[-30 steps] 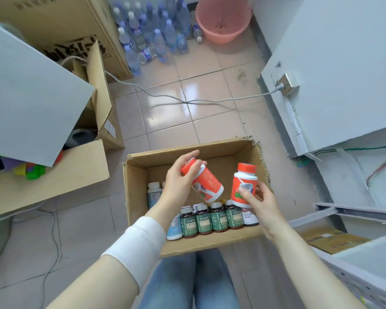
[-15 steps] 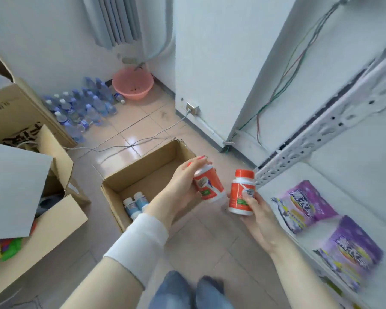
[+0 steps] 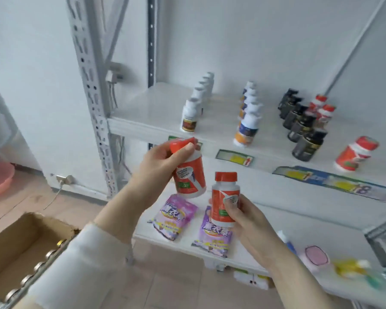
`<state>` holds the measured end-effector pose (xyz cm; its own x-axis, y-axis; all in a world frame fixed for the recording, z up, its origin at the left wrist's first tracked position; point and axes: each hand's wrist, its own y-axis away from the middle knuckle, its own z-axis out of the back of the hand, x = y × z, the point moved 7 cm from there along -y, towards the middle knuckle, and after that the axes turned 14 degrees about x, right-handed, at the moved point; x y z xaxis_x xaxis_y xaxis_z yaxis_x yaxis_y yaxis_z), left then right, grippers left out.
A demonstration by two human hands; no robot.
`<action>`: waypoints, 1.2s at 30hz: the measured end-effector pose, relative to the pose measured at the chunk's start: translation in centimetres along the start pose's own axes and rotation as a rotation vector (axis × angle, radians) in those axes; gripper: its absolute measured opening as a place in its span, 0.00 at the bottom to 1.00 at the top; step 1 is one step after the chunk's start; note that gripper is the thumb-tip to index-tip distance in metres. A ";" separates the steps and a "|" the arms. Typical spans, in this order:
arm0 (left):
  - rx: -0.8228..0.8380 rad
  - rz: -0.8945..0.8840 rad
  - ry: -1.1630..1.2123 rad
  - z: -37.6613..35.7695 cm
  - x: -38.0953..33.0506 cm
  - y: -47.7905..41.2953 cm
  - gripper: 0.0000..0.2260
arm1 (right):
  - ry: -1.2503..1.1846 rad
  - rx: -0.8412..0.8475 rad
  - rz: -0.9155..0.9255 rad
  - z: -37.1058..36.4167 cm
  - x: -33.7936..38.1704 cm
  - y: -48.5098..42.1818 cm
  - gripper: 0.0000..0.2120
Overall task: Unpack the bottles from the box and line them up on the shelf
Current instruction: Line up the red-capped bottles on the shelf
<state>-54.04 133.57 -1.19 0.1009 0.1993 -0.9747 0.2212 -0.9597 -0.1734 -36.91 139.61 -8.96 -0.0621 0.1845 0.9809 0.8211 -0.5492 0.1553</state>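
Well, from the head camera, each grip holds one orange-capped bottle in front of the shelf. The left grip [image 3: 158, 166] is curled round the tilted bottle [image 3: 188, 177] near its cap, and the right grip [image 3: 247, 217] clasps the upright bottle [image 3: 223, 204] low on its body. A like orange bottle [image 3: 354, 157] seems to stand at the upper shelf's [image 3: 152, 112] right end, though blur hides its label. Best, I judge, to carry both there and set each base-first beside it — keeping the file straight — letting go only once it stands steady. The box [image 3: 20, 235] sits lower left, more caps showing.
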 end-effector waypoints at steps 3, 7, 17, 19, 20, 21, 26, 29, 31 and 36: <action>0.122 -0.046 -0.085 -9.1 -2.2 -3.6 0.13 | 0.041 -0.114 0.066 7.5 3.4 5.6 0.35; 0.204 -0.053 -0.174 -18.4 -3.7 -8.4 0.06 | 0.104 -0.254 0.144 15.9 8.1 11.2 0.24; 0.256 -0.067 -0.405 -30.1 -4.6 -23.5 0.18 | 0.203 -0.436 0.316 31.4 18.8 13.3 0.17; 0.286 -0.051 -0.462 -31.4 -4.1 -26.9 0.19 | 0.260 -0.439 0.306 34.1 20.4 11.6 0.17; 0.296 -0.032 -0.501 -31.8 -3.5 -28.8 0.19 | 0.283 -0.443 0.297 35.4 21.0 10.5 0.18; 0.304 -0.010 -0.542 -32.1 -2.9 -30.5 0.20 | 0.300 -0.446 0.285 36.5 21.4 9.3 0.19; 0.363 0.085 -0.688 -32.5 1.6 -38.0 0.20 | 0.360 -0.453 0.203 40.8 20.7 2.9 0.21; 0.400 0.139 -0.753 -32.6 4.0 -41.1 0.17 | 0.352 -0.431 0.137 42.4 18.8 -0.3 0.24; 0.440 0.184 -0.808 -32.9 5.2 -42.3 0.19 | 0.355 -0.398 0.089 43.0 17.4 -1.7 0.25; 0.511 0.207 -0.981 -33.4 6.5 -43.6 0.18 | 0.315 -0.251 0.059 43.0 14.7 -3.9 0.25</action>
<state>-30.66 183.31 4.72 -0.7671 0.0010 -0.6415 -0.1576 -0.9696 0.1870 -16.65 179.49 -0.19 -0.2220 -0.0906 0.9708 0.6666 -0.7407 0.0833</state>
